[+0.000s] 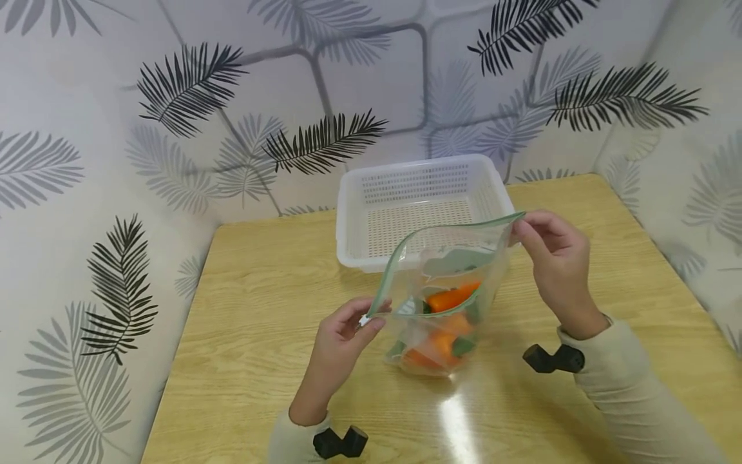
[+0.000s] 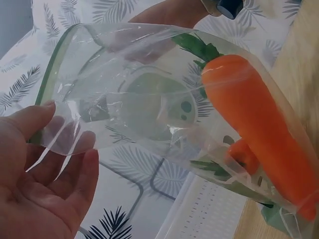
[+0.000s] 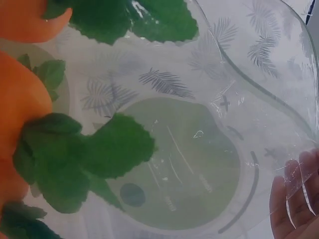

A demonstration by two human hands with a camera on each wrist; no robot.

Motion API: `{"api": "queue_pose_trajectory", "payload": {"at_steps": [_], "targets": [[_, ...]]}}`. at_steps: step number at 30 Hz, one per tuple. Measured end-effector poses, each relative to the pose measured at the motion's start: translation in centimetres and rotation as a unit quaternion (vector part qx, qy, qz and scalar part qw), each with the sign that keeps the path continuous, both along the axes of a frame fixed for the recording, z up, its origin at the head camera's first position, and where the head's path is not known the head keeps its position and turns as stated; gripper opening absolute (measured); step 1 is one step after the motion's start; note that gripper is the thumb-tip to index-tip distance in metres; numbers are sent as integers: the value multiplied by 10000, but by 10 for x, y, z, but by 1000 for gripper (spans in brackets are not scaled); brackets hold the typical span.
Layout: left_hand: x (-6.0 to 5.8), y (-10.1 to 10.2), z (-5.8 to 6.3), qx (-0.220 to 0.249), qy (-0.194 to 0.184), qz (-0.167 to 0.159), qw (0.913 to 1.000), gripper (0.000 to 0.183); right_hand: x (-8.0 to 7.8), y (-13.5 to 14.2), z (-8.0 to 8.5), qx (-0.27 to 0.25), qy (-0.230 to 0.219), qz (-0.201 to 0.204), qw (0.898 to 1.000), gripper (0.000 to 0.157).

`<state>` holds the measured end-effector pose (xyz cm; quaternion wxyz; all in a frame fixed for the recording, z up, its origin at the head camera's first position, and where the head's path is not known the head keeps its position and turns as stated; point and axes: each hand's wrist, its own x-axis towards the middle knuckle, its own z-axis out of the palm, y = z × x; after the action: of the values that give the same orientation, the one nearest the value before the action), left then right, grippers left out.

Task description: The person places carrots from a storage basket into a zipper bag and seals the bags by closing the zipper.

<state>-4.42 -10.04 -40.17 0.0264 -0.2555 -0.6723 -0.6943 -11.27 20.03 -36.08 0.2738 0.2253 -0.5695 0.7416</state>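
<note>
A clear zip bag (image 1: pixel 493 277) with a green zip edge stands with its mouth spread between my two hands. My left hand (image 1: pixel 339 341) pinches the mouth's near left corner, beside a small white slider (image 1: pixel 364 320). At the far right corner, my right hand (image 1: pixel 562 264) pinches the green edge between thumb and fingers. Inside the bag lie several orange carrots (image 2: pixel 249 114) with green leaves (image 3: pixel 99 149), gathered at the bottom. A pale green printed shape (image 3: pixel 184 174) marks the bag's side. In the left wrist view the right hand shows behind the plastic.
Behind the bag is a white perforated basket (image 1: pixel 348 225), partly covered by the bag's rim. The wooden table (image 1: pixel 249 341) carries both. A leaf-patterned backdrop (image 1: pixel 371 84) rises along the table's back and sides. Black devices are strapped to both wrists.
</note>
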Motion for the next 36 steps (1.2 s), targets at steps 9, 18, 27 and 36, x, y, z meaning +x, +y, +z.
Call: {"api": "queue_pose_trajectory", "payload": {"at_steps": [9, 18, 27, 36], "targets": [[-5, -4, 5, 477, 46, 863, 9951, 17, 3, 6, 7, -61, 268, -93, 9996, 8], [-11, -7, 25, 526, 94, 1419, 9884, 12, 7, 13, 13, -371, 424, -8, 9984, 7], [-14, -11, 36, 447, 267, 1900, 9804, 10, 12, 16, 16, -330, 387, 90, 9987, 9], [-15, -12, 42, 451, 375, 2536, 9655, 13, 11, 20, 9, -205, 337, 124, 9991, 10]]}}
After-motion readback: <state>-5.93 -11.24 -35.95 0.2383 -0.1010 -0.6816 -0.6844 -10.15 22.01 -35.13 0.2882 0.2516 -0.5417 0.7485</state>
